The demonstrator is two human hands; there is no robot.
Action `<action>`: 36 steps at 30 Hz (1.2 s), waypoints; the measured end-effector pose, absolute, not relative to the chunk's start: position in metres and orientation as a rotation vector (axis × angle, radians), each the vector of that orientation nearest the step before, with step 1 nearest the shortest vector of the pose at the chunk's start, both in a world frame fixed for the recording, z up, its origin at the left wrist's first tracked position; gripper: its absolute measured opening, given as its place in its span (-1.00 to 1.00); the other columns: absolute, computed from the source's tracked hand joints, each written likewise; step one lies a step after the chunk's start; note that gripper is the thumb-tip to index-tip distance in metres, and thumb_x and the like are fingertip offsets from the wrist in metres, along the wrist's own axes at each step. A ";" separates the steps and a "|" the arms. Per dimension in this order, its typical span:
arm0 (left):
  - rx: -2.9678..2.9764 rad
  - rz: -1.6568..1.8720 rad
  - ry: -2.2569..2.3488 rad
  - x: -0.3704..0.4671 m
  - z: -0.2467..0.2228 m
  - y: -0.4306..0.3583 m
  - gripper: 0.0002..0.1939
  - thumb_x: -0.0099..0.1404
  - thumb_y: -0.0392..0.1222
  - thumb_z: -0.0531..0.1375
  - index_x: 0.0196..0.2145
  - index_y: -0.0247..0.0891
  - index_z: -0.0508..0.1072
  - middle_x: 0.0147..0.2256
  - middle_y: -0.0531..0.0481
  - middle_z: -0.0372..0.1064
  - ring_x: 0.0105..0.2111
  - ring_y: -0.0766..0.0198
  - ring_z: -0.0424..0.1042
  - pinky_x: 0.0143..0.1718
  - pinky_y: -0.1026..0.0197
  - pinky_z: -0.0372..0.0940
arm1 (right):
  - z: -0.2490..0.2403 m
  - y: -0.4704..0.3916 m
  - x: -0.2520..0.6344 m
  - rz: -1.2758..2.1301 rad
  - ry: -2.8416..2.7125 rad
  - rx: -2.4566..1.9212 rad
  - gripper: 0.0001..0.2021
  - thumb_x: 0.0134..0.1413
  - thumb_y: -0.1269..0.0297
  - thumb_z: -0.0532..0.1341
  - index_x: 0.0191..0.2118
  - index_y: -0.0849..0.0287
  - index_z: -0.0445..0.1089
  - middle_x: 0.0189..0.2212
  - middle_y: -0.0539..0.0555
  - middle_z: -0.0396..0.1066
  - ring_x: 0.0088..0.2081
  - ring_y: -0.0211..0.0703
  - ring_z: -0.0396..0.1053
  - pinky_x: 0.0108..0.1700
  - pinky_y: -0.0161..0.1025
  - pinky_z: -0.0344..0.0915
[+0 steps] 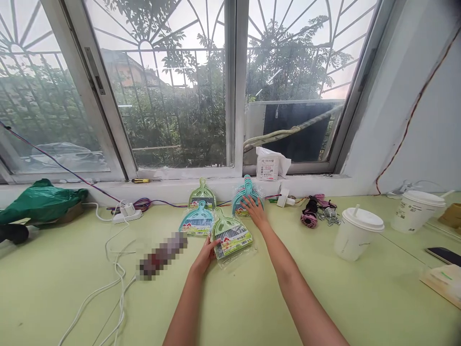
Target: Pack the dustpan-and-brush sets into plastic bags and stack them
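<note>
My left hand [205,255] grips the lower left edge of a green dustpan and brush set [230,235] in clear plastic wrap, tilted over the table. My right hand [255,211] lies with fingers spread on the front of a stack of blue dustpan sets [246,190], whose handles overlap; a reddish one shows among them. Left of these, a light blue dustpan set [198,222] lies on the table, partly in front of another green dustpan set [202,196] by the window wall. The fingertips of my left hand are partly hidden behind the package.
The pale green table [230,307] carries white cables [120,288] and a power adapter [127,211] on the left. A green plastic bag [43,199] lies far left. To the right are a pink and black bundle [310,212], a lidded cup [359,233] and a phone [444,255].
</note>
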State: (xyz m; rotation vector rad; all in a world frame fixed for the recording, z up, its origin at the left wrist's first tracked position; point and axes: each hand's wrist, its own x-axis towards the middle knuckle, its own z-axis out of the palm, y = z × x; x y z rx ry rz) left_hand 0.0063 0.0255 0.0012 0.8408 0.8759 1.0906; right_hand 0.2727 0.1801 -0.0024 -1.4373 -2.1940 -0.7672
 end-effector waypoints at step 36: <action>1.002 1.146 0.842 0.034 0.005 -0.005 -0.32 -0.01 -0.22 0.37 0.05 -0.14 0.22 -0.04 -0.12 0.40 -0.22 0.18 0.48 -0.28 0.18 0.41 | -0.028 0.007 0.216 1.185 -0.931 -0.925 -0.60 -0.31 -0.01 0.37 -0.37 0.16 0.38 -0.43 0.03 0.50 -0.36 -0.14 0.47 -0.20 -0.15 0.41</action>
